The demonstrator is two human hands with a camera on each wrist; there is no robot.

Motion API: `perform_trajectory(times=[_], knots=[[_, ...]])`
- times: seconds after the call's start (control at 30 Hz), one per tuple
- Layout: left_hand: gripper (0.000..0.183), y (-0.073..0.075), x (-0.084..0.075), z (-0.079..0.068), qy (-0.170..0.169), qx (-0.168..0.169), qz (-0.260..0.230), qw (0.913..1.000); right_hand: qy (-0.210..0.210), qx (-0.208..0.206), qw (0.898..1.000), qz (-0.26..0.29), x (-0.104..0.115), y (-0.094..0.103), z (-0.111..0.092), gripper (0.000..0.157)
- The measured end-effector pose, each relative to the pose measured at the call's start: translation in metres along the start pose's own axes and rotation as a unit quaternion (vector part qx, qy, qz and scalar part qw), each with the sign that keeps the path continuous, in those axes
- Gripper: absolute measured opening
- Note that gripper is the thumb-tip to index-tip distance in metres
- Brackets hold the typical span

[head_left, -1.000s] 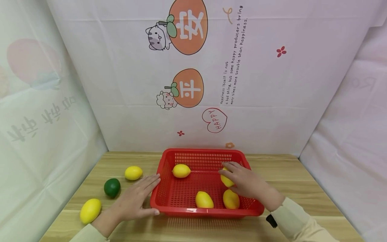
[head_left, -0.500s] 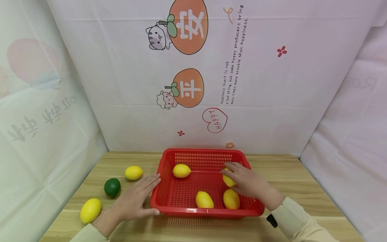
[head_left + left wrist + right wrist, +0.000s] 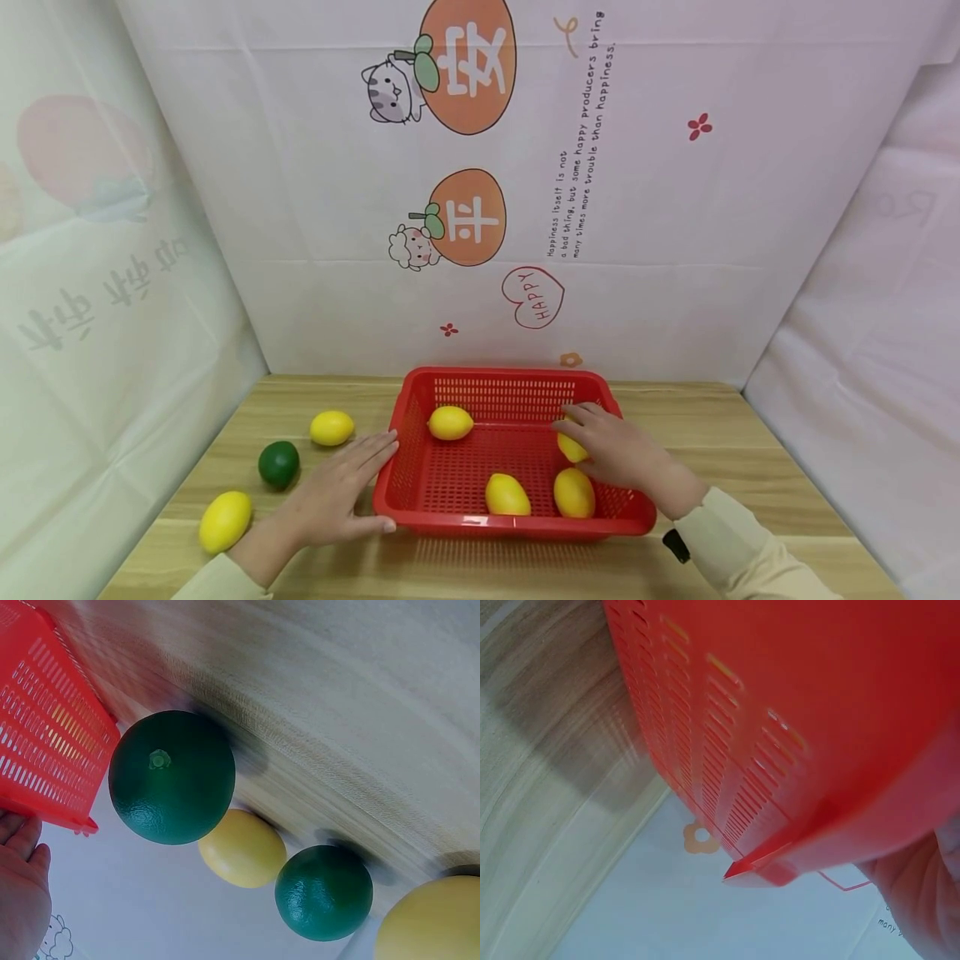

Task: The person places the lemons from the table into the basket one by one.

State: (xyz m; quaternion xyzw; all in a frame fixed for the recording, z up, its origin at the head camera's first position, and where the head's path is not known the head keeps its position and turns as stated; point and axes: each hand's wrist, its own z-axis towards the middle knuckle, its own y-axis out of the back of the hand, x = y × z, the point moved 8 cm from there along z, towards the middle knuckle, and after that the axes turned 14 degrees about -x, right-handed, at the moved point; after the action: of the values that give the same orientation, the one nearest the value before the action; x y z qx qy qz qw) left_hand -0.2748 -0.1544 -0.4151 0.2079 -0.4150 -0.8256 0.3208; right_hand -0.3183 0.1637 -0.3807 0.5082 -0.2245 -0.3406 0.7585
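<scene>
A red plastic basket (image 3: 480, 523) holds several lemons. Inside its right part, my right hand (image 3: 618, 446) grips a lemon (image 3: 572, 448) from above; the hand covers much of that fruit. Just in front of it lies another lemon (image 3: 574, 493). A third lemon (image 3: 507, 496) is by the front wall, and one more lemon (image 3: 450, 423) sits at the back left. My left hand (image 3: 330, 498) rests with extended fingers against the basket's left side. The right wrist view mostly shows the basket wall (image 3: 840, 712), which hides the held lemon.
Left of the basket on the wooden table (image 3: 720, 467) lie a lemon (image 3: 332, 428), a dark green round fruit (image 3: 279, 465) and another lemon (image 3: 225, 522). A second green fruit (image 3: 172, 778) shows in the left wrist view. Printed white cloth (image 3: 645, 325) stands behind.
My right hand has shifted slightly to the right inside the basket, and the lemon in it has moved along. The left hand and the basket have stayed in place.
</scene>
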Motion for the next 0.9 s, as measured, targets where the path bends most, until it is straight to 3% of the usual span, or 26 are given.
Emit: perform_trajectory(times=[0.9], knots=[[0.096,0.0,-0.001,0.001,0.011,0.016,0.001,0.9998,-0.001,-0.021,1.0,-0.016,-0.006,0.012,-0.001,0.058]])
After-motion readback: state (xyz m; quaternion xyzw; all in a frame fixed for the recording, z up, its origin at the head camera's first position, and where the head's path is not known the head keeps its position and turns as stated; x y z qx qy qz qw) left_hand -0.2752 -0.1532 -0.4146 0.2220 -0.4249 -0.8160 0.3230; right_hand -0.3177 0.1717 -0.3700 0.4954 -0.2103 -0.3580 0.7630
